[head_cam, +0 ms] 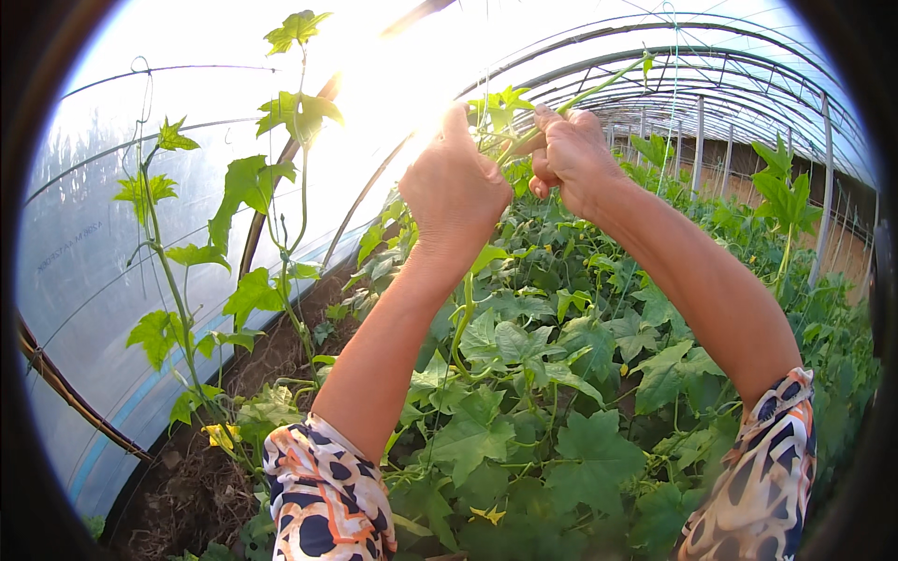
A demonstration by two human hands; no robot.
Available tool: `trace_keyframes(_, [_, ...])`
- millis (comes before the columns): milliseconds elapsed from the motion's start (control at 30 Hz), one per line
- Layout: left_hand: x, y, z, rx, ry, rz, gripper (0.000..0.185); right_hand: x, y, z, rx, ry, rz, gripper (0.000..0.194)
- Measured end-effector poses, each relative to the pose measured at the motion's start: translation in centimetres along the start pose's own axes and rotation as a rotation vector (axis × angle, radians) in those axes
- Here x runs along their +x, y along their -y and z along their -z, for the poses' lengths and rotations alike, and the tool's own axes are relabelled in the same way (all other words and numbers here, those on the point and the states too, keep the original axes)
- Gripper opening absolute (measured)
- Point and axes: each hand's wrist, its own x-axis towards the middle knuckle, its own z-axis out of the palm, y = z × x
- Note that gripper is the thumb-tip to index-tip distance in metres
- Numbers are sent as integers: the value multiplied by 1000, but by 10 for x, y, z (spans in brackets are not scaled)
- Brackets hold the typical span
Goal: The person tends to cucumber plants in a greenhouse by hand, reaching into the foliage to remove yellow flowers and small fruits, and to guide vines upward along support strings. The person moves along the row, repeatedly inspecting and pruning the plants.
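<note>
Raised in front of me, my left hand (pixel 454 175) is curled around a green climbing vine, its fingertips partly hidden and washed out by sun glare. Beside it, my right hand (pixel 579 158) pinches the same vine's stem (pixel 602 85), which slants up to the right past the knuckles. A bright young leaf (pixel 506 104) shows between the two hands. Below my left wrist, a thick curved stem (pixel 463 322) rises out of the foliage. A thin hanging string (pixel 675 84) runs down to the right of my right hand.
Two tall vines (pixel 168 270) (pixel 303 161) climb strings on the left, near the plastic greenhouse wall (pixel 91 252). Dense broad leaves (pixel 596 449) fill the ground ahead. Metal arches (pixel 631 59) curve overhead, and upright posts (pixel 699 144) stand at right. Bare soil (pixel 182 498) lies lower left.
</note>
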Motion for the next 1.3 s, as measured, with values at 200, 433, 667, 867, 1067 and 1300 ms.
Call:
trace_keyframes(200, [9, 5, 7, 12, -108, -154, 26, -11, 4, 1, 107, -22, 60, 21])
trace_keyframes(433, [6, 3, 0, -140, -147, -92, 2, -10, 7, 7, 28, -49, 38, 22])
trace_keyframes(667, [7, 18, 8, -1176, 473, 355, 19, -14, -12, 0, -121, 210, 580, 22])
trace_keyframes(867, [0, 24, 13, -1524, 494, 484, 18, 9, 3, -3, -479, 472, 862, 26])
trace_keyframes(1067, [-5, 31, 2, -1667, 203, 662, 28, 47, 6, -24, -1016, 219, 876, 41])
trace_keyframes(1300, [-4, 43, -23, -1411, 288, 590, 40, 28, -13, -6, -981, -60, 1245, 24])
